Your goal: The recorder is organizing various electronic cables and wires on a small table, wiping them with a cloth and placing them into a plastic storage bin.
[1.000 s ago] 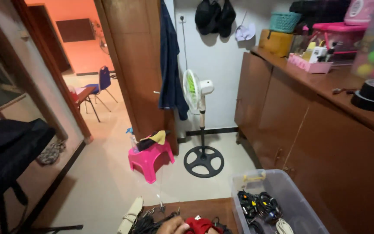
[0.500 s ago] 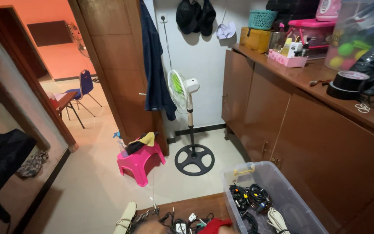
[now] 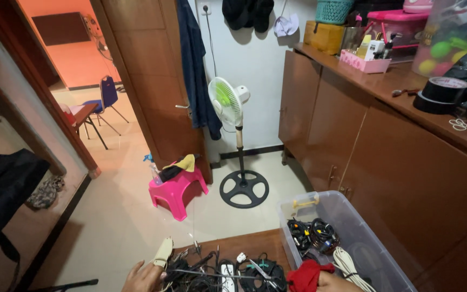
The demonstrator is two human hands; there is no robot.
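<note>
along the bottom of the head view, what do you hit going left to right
left hand → tangle of black cables → red cloth in the right hand → clear plastic bin → brown cabinet

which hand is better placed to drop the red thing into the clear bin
Probably the right hand: it is at the red cloth, right beside the clear bin. The left hand sits far across the cable pile.
</note>
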